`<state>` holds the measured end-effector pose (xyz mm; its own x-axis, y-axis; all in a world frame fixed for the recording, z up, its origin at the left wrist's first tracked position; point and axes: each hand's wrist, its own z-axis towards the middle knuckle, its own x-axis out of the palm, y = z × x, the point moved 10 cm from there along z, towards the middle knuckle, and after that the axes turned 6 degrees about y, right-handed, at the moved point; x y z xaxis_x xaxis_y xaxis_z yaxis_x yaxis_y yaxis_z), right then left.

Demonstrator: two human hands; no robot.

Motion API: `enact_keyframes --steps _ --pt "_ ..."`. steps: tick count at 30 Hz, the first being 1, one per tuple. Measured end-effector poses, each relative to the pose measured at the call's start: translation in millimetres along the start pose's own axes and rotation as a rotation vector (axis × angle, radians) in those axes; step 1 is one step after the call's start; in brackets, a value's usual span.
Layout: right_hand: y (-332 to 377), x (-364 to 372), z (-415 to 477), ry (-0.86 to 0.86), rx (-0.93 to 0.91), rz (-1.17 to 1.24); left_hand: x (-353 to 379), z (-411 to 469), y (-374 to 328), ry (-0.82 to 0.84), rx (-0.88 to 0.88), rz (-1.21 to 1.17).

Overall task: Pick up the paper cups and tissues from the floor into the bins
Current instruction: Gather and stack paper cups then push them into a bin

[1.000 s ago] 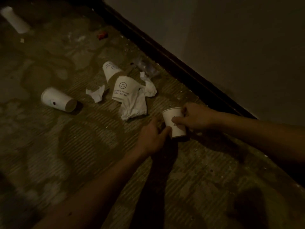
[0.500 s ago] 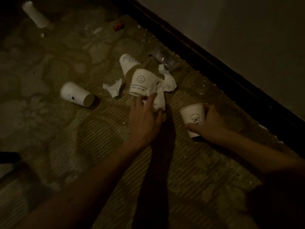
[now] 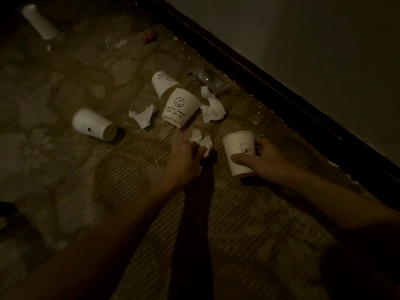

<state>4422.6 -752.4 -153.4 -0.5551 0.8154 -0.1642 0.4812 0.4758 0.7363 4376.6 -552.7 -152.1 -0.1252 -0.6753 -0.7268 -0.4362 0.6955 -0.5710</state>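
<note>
Two hands are busy: left hand (image 3: pixel 186 161) is pinching a crumpled tissue (image 3: pixel 202 140) in curled fingers, just near of the smiley cup (image 3: pixel 180 107), likely soft and light, while right hand (image 3: pixel 262 161) is wrapping the mushroom-print paper cup (image 3: pixel 239 152) mid-wall, probably crushable.

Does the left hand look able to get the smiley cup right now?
Probably yes: the smiley cup lies just past the left hand, nothing between, though its grip holds a tissue.
</note>
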Motion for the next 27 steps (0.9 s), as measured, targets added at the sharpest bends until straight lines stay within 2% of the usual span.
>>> enact_keyframes --steps 4,7,10,13,17,24,27 --pt "5 4 6 0.001 0.026 0.098 -20 -28 -1 -0.131 0.057 -0.175" --pt "9 4 10 0.012 0.019 0.117 -29 -28 8 -0.152 -0.052 -0.381" --pt "10 -3 18 0.005 0.007 0.141 -38 -9 4 -0.188 -0.069 -0.445" --pt "13 -15 27 -0.041 -0.041 0.179 -44 20 -15 -0.227 -0.006 -0.312" --pt "28 -30 38 -0.087 -0.145 0.161 -37 67 -40 -0.142 0.055 -0.241" --pt "28 -44 56 -0.13 -0.18 0.183 -4 105 -51 -0.059 0.106 0.354" --pt "28 -45 64 -0.143 -0.178 0.159 -8 104 -55 -0.106 0.147 0.385"
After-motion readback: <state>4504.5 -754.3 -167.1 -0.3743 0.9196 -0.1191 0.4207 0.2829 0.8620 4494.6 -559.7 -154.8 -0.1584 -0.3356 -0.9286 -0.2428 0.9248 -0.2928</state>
